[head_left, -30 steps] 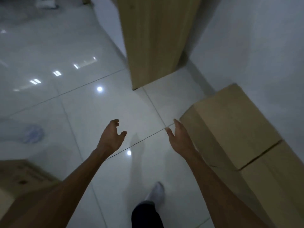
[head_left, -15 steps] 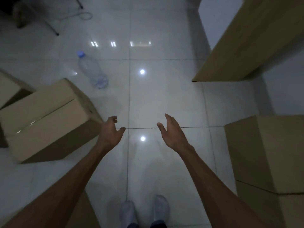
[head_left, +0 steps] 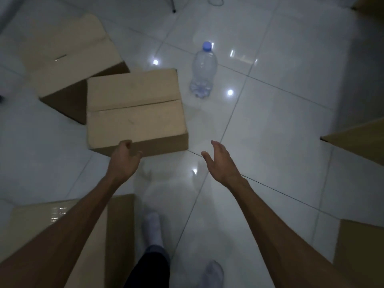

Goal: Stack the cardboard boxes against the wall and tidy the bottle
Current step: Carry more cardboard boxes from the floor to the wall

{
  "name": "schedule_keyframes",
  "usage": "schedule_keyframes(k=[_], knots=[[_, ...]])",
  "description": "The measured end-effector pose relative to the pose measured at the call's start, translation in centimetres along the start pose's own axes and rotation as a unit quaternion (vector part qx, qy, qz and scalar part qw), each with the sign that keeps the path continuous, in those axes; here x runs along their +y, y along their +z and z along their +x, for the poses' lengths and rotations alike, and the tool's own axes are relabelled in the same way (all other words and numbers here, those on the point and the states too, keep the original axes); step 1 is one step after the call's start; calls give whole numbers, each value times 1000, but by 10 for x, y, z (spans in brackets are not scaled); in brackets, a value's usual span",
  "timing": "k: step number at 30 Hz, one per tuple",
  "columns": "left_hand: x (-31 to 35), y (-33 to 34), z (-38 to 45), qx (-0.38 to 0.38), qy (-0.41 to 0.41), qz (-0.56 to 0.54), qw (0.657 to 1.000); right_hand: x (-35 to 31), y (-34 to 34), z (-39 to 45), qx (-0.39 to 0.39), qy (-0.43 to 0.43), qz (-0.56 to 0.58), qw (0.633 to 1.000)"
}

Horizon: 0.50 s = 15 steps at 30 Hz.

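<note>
A closed, matte cardboard box (head_left: 135,111) is sitting on the glossy white tiled floor (head_left: 280,121), a second box (head_left: 62,59) lying behind it. A clear ribbed bottle (head_left: 202,71), blue-capped, is lying just beside. The left hand (head_left: 124,161) is hovering by the box's near edge, fingers loosely curled, empty; the right hand (head_left: 220,163) is reaching out, fingers apart.

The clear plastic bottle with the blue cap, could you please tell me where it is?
The clear plastic bottle with the blue cap lies on the white tiled floor, upper centre, just right of the nearest closed cardboard box.
</note>
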<state>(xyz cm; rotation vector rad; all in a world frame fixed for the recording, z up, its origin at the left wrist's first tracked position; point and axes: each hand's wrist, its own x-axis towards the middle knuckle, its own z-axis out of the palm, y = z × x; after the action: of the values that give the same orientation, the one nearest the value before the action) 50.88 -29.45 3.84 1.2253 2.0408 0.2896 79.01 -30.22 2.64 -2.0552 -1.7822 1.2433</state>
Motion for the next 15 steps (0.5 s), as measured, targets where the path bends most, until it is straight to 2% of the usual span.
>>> schedule_keyframes(k=[11,15], knots=[[-40,-73,122,120,-55,-66,989,-73,17,136,10,1,-28,1000],[-51,-89,184,91,-71,-91,989,-96,26,187,13,22,-13,1000]])
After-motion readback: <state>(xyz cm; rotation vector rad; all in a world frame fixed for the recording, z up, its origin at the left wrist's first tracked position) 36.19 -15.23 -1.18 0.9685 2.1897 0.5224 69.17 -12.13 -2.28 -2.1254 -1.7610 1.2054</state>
